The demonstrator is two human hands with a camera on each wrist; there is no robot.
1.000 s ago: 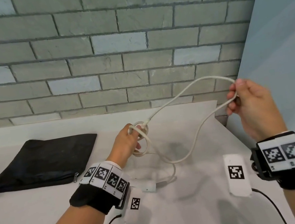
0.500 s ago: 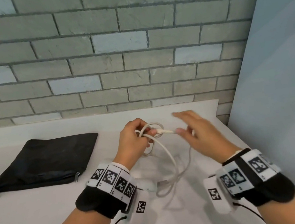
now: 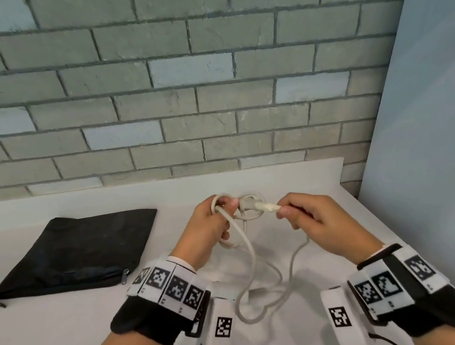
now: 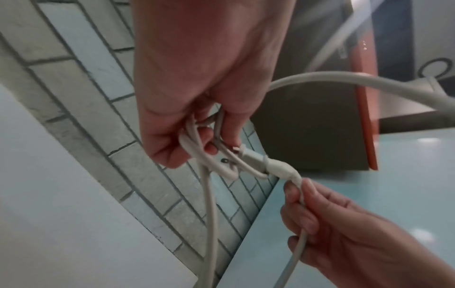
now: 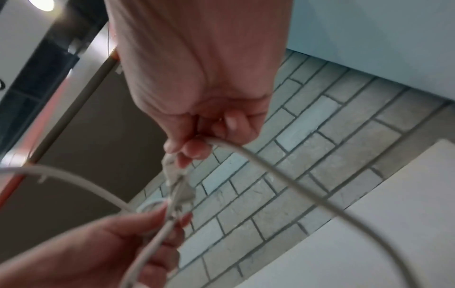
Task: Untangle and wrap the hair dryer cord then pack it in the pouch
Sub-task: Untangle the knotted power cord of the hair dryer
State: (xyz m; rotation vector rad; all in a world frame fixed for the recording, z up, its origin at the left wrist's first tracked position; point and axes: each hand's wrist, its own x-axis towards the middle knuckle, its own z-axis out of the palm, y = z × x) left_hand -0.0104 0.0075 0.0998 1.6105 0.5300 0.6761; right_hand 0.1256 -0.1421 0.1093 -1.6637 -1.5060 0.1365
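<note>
Above the worktop point(image 3: 68, 335), the left hand point(image 3: 209, 230) grips the coiled cord point(image 3: 249, 245) so loops hold, while the right hand point(image 3: 311, 219) pinches what seems the plug end to thread it; the pouch point(image 3: 76, 252) waits left.

- Grey brick wall point(image 3: 191, 69) with dark mortar lines and a few paler blue-grey bricks, behind the work surface.
- White table point(image 3: 54, 343), its far edge against the wall.
- Plain pale blue panel point(image 3: 435, 143) on the right, meeting the brick at a corner.
</note>
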